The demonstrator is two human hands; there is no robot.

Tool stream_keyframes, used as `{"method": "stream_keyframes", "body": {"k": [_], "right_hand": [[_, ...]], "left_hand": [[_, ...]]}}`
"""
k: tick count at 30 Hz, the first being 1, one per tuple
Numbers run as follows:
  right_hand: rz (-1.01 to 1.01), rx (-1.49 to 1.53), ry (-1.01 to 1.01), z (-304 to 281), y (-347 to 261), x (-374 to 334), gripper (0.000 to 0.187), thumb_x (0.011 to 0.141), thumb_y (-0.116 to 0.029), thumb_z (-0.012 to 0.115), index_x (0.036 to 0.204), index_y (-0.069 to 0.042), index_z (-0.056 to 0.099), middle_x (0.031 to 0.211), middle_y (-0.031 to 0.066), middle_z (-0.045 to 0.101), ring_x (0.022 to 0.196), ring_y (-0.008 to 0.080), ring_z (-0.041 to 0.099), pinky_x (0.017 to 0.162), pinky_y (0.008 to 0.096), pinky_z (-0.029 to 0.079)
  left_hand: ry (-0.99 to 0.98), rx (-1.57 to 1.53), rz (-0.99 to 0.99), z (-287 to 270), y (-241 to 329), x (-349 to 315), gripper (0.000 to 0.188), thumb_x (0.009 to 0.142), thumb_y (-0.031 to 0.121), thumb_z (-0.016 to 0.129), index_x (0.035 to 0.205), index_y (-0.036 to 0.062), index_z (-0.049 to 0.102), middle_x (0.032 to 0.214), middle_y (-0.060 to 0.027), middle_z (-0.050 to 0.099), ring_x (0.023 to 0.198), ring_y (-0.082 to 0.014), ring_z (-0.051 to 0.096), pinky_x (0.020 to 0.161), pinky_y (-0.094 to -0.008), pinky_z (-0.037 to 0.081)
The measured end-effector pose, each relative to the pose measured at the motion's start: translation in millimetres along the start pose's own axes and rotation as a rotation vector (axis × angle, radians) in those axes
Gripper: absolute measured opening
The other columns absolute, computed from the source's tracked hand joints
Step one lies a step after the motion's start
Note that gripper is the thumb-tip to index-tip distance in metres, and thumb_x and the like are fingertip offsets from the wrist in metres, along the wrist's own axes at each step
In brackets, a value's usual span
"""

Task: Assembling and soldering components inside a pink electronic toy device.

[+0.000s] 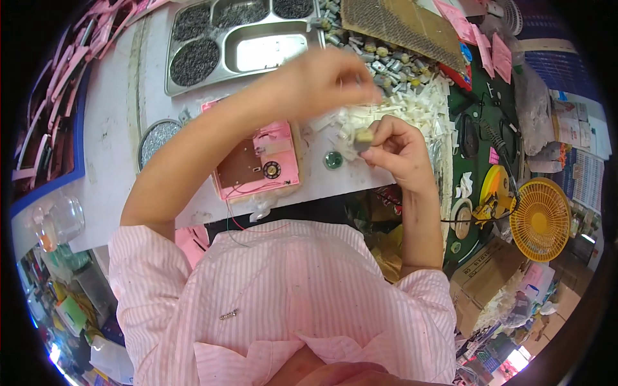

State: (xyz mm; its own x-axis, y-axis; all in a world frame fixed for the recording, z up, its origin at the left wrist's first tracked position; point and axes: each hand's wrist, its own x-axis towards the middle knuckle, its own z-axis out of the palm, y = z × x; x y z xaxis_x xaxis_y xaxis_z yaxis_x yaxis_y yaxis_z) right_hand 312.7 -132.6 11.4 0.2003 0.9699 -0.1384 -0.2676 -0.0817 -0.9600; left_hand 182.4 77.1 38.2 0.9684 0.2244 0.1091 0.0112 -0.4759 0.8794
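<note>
Over the white flat table [106, 122], the right hand [407, 157] is pinching one small grey part with a yellowish end [364, 138] between its thumb and fingers, in front of a loose heap of white plastic pieces [421, 106]. The left hand [344, 77] is hovering near a pile of small silvery metal parts [402, 67]; its fingers are looking bent but blurred, so I cannot tell whether they are holding something. A pink square plastic casing [292, 151] is lying partly under the left forearm, and a small round green object [333, 159] is resting between this casing and the right hand.
</note>
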Motion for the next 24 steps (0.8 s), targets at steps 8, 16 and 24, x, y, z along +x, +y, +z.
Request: {"method": "stream_keyframes", "body": {"k": [8, 16, 24], "right_hand": [[0.014, 0.386, 0.112, -6.2, 11.5, -27.5, 0.056, 0.083, 0.0, 0.076, 0.135, 0.002, 0.053, 0.085, 0.0038, 0.06, 0.069, 0.0088, 0.054, 0.061, 0.0228, 0.044], [0.017, 0.292, 0.149, -6.7, 13.9, -41.9, 0.051, 0.085, 0.003, 0.072, 0.134, 0.001, 0.055, 0.087, 0.0029, 0.06, 0.071, 0.0073, 0.056, 0.061, 0.0206, 0.044], [0.053, -0.432, 0.192, 11.5, 27.0, -42.6, 0.039, 0.088, 0.0, 0.068, 0.127, -0.003, 0.063, 0.078, -0.0009, 0.058, 0.066, 0.0043, 0.051, 0.061, 0.0206, 0.042]], "left_hand": [[0.458, 0.573, 0.083, 0.1, -36.1, 74.3, 0.016, 0.083, 0.018, 0.07, 0.085, 0.0022, 0.068, 0.083, -0.018, 0.067, 0.083, -0.0389, 0.066, 0.076, -0.0486, 0.052], [0.502, 0.765, 0.198, 11.0, -44.4, 84.3, 0.012, 0.082, 0.017, 0.071, 0.083, 0.0059, 0.068, 0.083, -0.0125, 0.064, 0.082, -0.0346, 0.065, 0.073, -0.0467, 0.05], [0.586, 0.488, 0.372, 6.6, -7.8, 41.0, 0.012, 0.086, 0.01, 0.07, 0.094, 0.0046, 0.063, 0.082, -0.0125, 0.062, 0.072, -0.0323, 0.061, 0.07, -0.0415, 0.049]]}}
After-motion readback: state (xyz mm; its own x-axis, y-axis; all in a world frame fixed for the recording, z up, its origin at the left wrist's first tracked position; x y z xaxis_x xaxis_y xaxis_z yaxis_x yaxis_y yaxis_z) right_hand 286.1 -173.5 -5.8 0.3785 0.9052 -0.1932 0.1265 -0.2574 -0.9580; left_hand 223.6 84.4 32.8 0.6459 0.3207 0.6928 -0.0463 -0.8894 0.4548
